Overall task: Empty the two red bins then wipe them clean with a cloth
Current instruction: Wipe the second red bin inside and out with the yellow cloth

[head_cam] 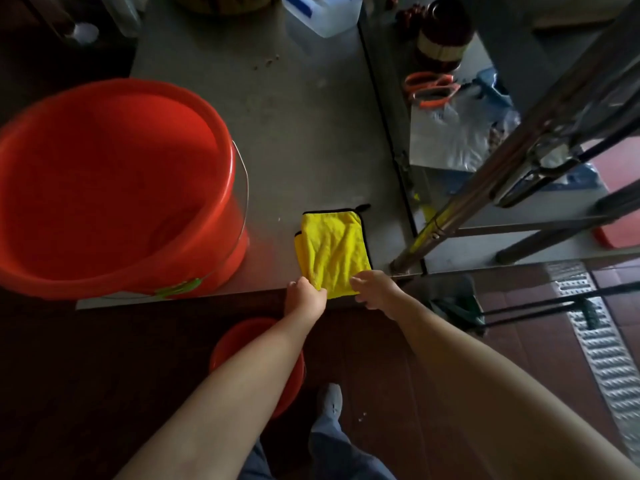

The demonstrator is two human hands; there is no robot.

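Note:
A large red bin (114, 188) with a wire handle stands on the grey table (294, 133) at the left; nothing shows inside it. A second, smaller red bin (239, 337) sits on the floor below the table's front edge, partly hidden by my left forearm. A folded yellow cloth (332, 247) with black trim lies at the table's front edge. My left hand (304, 296) pinches the cloth's near left corner. My right hand (375, 287) touches the near right corner, fingers curled at its edge.
A clear plastic jug (322, 15) stands at the table's far edge. Right of the table are a metal rack (540, 150), orange-handled scissors (433, 90), plastic bags and a brown jar (445, 32). A metal drain grate (602, 348) runs across the tiled floor.

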